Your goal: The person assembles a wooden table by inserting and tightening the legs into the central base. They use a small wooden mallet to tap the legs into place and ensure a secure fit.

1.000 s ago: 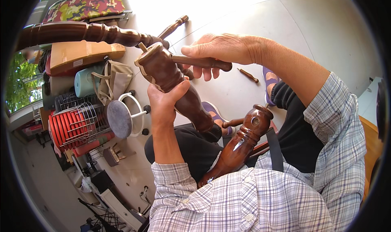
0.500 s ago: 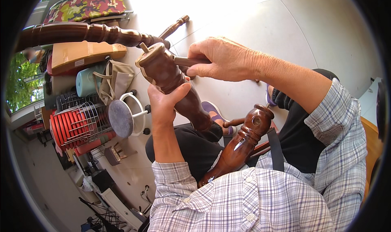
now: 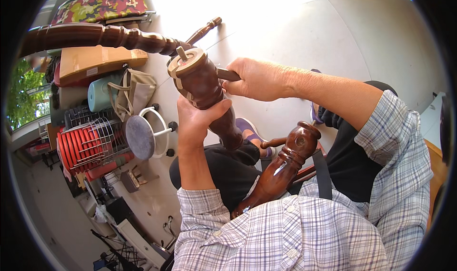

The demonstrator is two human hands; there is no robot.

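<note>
A dark brown turned wooden furniture leg point(image 3: 197, 83) stands tilted in front of me, its pale round end up with a short wooden peg point(image 3: 182, 54) sticking out. My left hand point(image 3: 197, 121) wraps round the leg's middle, thumb across it. My right hand point(image 3: 259, 78) grips a dark wooden rod point(image 3: 228, 75) at the leg's upper right side; the hand hides much of the rod. Whether the rod is fixed in the leg I cannot tell. A second glossy reddish-brown turned leg point(image 3: 281, 171) lies across my lap, with a short side piece point(image 3: 273, 142) beside its upper end.
A long curved turned wooden piece point(image 3: 114, 36) reaches in from the left behind the leg, near a thinner spindle point(image 3: 204, 30). To the left are a round grey-topped stool point(image 3: 141, 137), a beige bag point(image 3: 140, 90), a cardboard box point(image 3: 102, 64) and a wire rack point(image 3: 102, 142) with red items.
The leg's upper end has tipped right and toward me, showing more of its pale end face. My right hand has moved slightly down with the rod; my left hand has shifted slightly right.
</note>
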